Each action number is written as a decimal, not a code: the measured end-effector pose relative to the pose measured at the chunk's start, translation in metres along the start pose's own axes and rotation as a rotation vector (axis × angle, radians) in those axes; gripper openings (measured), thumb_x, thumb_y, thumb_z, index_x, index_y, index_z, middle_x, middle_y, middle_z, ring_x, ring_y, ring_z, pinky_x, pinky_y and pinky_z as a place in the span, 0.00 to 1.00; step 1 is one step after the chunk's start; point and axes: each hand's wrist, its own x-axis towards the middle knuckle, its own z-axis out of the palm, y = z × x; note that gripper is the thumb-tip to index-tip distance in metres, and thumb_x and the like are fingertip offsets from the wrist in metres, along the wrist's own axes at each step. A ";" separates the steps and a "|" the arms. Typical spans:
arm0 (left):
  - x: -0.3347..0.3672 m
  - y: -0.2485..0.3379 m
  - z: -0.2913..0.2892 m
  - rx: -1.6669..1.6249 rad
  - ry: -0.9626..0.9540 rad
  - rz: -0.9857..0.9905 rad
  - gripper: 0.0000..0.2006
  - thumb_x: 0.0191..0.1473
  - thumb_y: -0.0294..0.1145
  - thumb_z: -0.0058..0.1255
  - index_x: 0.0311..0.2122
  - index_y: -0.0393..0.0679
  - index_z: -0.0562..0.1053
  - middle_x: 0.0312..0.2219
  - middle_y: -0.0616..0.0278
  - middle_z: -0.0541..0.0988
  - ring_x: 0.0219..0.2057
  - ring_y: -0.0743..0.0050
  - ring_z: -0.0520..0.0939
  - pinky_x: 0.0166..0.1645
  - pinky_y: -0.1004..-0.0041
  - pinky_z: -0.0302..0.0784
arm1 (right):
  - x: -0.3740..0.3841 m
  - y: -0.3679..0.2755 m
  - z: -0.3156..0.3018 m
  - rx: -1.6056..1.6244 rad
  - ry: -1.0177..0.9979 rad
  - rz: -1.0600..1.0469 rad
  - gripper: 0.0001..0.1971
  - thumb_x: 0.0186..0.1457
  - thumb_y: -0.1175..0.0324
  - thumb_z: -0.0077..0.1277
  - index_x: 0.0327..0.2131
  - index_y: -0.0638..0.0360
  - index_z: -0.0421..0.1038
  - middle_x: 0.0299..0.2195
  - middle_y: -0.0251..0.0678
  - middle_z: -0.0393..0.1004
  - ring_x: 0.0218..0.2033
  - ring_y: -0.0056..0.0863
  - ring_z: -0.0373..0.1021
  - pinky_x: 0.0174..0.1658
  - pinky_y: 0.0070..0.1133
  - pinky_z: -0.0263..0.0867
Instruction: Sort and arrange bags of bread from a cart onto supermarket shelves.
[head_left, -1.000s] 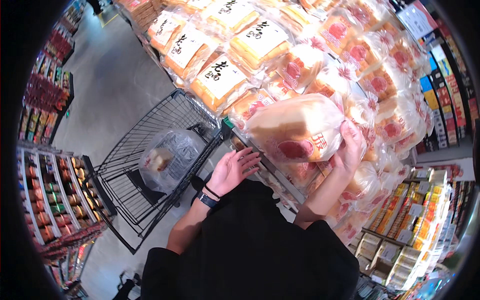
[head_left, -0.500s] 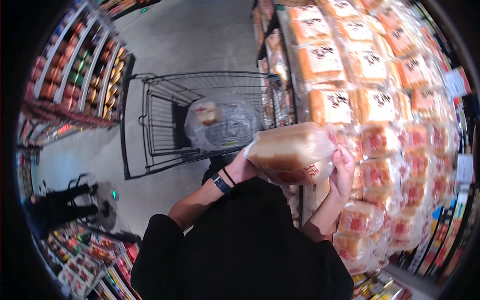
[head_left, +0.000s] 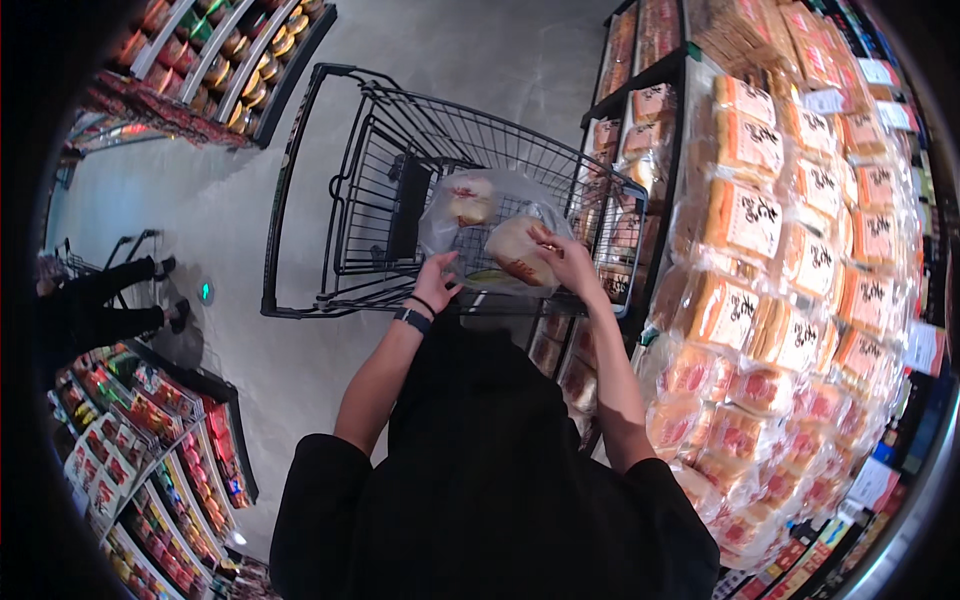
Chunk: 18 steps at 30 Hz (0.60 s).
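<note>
A bagged loaf of bread [head_left: 515, 254] is low inside the black wire shopping cart [head_left: 345, 300], over a clear plastic bag [head_left: 440, 212]. My right hand [head_left: 568, 264] grips the loaf from its right side, fingers bent over its top. My left hand [head_left: 436, 284] is at the cart's near rim, beside the plastic bag, with its fingers apart and off the loaf. Another bread package [head_left: 472, 198] sits farther in, within the same clear bag. Something yellow-green [head_left: 487, 277] shows partly under the loaf.
A display of stacked bagged loaves [head_left: 745, 230] rises close on my right. Packaged goods fill a shelf [head_left: 225, 65] at the far left and a rack [head_left: 170, 430] at the near left. A person in dark clothes [head_left: 100, 300] stands at the left beside another cart.
The loaf has moved from in front of me, between both hands, forward and left into the cart. My left hand has let go of it. The cart appears turned in view.
</note>
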 end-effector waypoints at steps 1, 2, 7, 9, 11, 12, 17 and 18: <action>0.015 -0.005 -0.009 -0.025 0.017 -0.008 0.28 0.54 0.44 0.51 0.61 0.51 0.65 0.67 0.65 0.55 0.68 0.52 0.47 0.67 0.48 0.48 | 0.020 0.015 0.019 -0.064 -0.028 -0.050 0.16 0.57 0.61 0.57 0.46 0.58 0.77 0.37 0.48 0.80 0.39 0.40 0.77 0.43 0.28 0.69; 0.029 -0.008 -0.005 0.028 0.092 -0.023 0.29 0.54 0.45 0.52 0.60 0.51 0.65 0.67 0.64 0.55 0.68 0.53 0.48 0.67 0.48 0.48 | 0.034 0.029 0.030 -0.126 -0.035 -0.093 0.18 0.57 0.60 0.57 0.49 0.55 0.76 0.37 0.48 0.80 0.40 0.40 0.77 0.43 0.28 0.69; 0.120 -0.024 -0.027 0.204 0.389 -0.120 0.27 0.53 0.44 0.52 0.58 0.51 0.65 0.60 0.62 0.65 0.61 0.58 0.63 0.61 0.49 0.56 | 0.103 0.069 0.093 -0.096 -0.127 -0.099 0.17 0.55 0.61 0.57 0.46 0.57 0.77 0.41 0.50 0.78 0.44 0.47 0.75 0.46 0.33 0.69; 0.114 -0.021 -0.022 0.169 0.387 -0.153 0.23 0.54 0.43 0.51 0.55 0.51 0.67 0.54 0.62 0.68 0.56 0.59 0.67 0.58 0.50 0.60 | 0.114 0.068 0.115 -0.148 -0.161 -0.083 0.15 0.54 0.62 0.58 0.42 0.59 0.78 0.40 0.49 0.78 0.43 0.48 0.74 0.45 0.34 0.69; 0.106 -0.010 -0.009 0.167 0.369 -0.175 0.19 0.54 0.41 0.49 0.51 0.51 0.69 0.48 0.62 0.72 0.51 0.60 0.71 0.56 0.51 0.64 | 0.123 0.084 0.135 -0.136 -0.094 -0.125 0.13 0.53 0.63 0.58 0.40 0.59 0.77 0.37 0.48 0.77 0.41 0.48 0.74 0.45 0.36 0.69; 0.100 -0.010 -0.014 0.105 0.336 -0.145 0.14 0.55 0.39 0.48 0.46 0.50 0.69 0.43 0.63 0.72 0.48 0.61 0.72 0.54 0.52 0.66 | 0.128 0.081 0.146 -0.168 -0.117 -0.093 0.13 0.53 0.63 0.58 0.40 0.58 0.77 0.37 0.47 0.77 0.41 0.48 0.74 0.45 0.36 0.69; 0.034 0.011 -0.024 -0.018 0.133 -0.114 0.11 0.57 0.36 0.48 0.44 0.48 0.67 0.41 0.64 0.69 0.46 0.64 0.73 0.46 0.57 0.70 | 0.143 0.064 0.180 -0.255 -0.201 -0.111 0.12 0.54 0.63 0.56 0.39 0.56 0.77 0.37 0.45 0.77 0.41 0.46 0.74 0.44 0.37 0.70; 0.028 0.016 -0.024 -0.032 0.133 -0.142 0.12 0.57 0.37 0.48 0.45 0.48 0.66 0.44 0.64 0.67 0.47 0.63 0.72 0.48 0.56 0.70 | 0.146 0.064 0.186 -0.299 -0.198 -0.131 0.12 0.54 0.62 0.55 0.39 0.56 0.77 0.38 0.44 0.77 0.41 0.46 0.75 0.44 0.38 0.71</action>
